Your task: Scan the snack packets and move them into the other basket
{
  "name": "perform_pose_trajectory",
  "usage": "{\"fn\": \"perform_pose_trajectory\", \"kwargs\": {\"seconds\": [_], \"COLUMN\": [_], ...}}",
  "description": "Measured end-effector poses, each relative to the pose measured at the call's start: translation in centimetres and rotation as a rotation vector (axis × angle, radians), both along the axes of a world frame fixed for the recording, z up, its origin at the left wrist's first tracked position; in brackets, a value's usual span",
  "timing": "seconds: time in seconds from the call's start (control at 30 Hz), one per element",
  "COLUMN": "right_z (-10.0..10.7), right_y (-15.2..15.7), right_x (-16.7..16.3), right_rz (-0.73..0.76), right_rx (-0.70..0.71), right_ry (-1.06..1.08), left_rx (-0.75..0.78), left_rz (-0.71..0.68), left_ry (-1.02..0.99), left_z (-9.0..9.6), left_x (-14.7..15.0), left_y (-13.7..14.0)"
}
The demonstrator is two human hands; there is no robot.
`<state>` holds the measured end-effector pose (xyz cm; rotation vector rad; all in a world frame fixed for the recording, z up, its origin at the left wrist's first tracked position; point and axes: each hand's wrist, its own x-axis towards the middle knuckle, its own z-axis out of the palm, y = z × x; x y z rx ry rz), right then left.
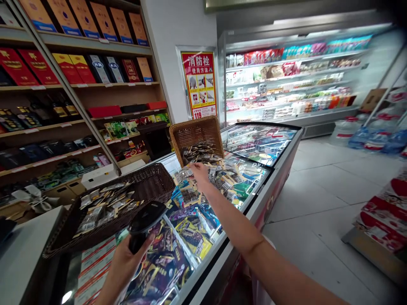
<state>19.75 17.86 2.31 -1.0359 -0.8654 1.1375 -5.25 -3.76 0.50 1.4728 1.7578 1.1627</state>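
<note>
My left hand [122, 260] is wrapped round the handle of a black barcode scanner [149, 217], above the glass top of a chest freezer [270, 180]. My right hand [200, 174] reaches forward with its fingers pinched on a small clear packet [185, 173]. Beneath and beside that hand lie many similar small packets [224, 180] on the freezer top, spilling from a tipped tan wicker basket [192, 132]. A dark brown wicker basket [155, 178] at the left holds more small packets [106, 203]. Colourful ice-cream packages [190, 235] show through the glass.
Shelves of boxes and bottles [81, 84] line the left wall. Behind the freezer hangs a red poster [199, 84]; a lit refrigerated display [286, 80] stands farther back. Water bottles [378, 131] and stacked red cartons [384, 212] are on the right.
</note>
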Motion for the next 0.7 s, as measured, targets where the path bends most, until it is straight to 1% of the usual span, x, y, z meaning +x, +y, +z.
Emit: {"fn": "perform_pose_trajectory", "kwargs": {"seconds": [0.07,0.13,0.17,0.23,0.3,0.37,0.4,0.43,0.5,0.6,0.67,0.7], "right_z": [0.9,1.9,2.3,2.8,2.8,2.4,2.1,1.9,1.5,1.8,2.4,2.7], "right_y": [1.6,3.2,3.9,4.7,4.6,3.9,3.4,2.9,1.8,0.0,-1.2,-1.7], "right_x": [1.7,3.4,4.1,4.8,4.5,3.0,1.7,0.2,-3.6,-10.3,-14.8,-16.9], "right_rz": [-0.116,-0.185,-0.191,-0.222,-0.343,-0.466,-0.475,-0.438,-0.253,0.161,0.412,0.509], "right_rx": [-0.046,-0.073,-0.085,-0.122,-0.12,-0.031,0.031,0.094,0.198,0.289,0.303,0.299], "right_ry": [0.044,-0.006,-0.078,-0.296,-0.543,-0.731,-0.793,-0.842,-0.916,-1.025,-1.104,-1.149], "left_rx": [-0.005,0.022,0.041,0.074,0.059,0.049,0.065,0.094,0.135,0.226,0.335,0.387], "left_rz": [-0.009,0.001,0.009,0.03,0.048,0.078,0.109,0.151,0.264,0.493,0.653,0.716], "left_ry": [0.001,-0.001,-0.006,-0.023,-0.038,-0.054,-0.071,-0.096,-0.176,-0.307,-0.39,-0.43], "left_z": [-0.2,0.1,0.4,1.1,1.7,2.1,2.2,2.3,2.5,3.1,3.5,3.7], "left_x": [-0.4,-0.3,-0.2,0.4,0.9,1.1,1.0,0.8,0.0,-2.0,-3.4,-4.0], "left_y": [0.2,0.1,-0.1,-0.6,-1.0,-1.2,-1.2,-1.2,-1.1,-1.2,-1.5,-1.7]}}
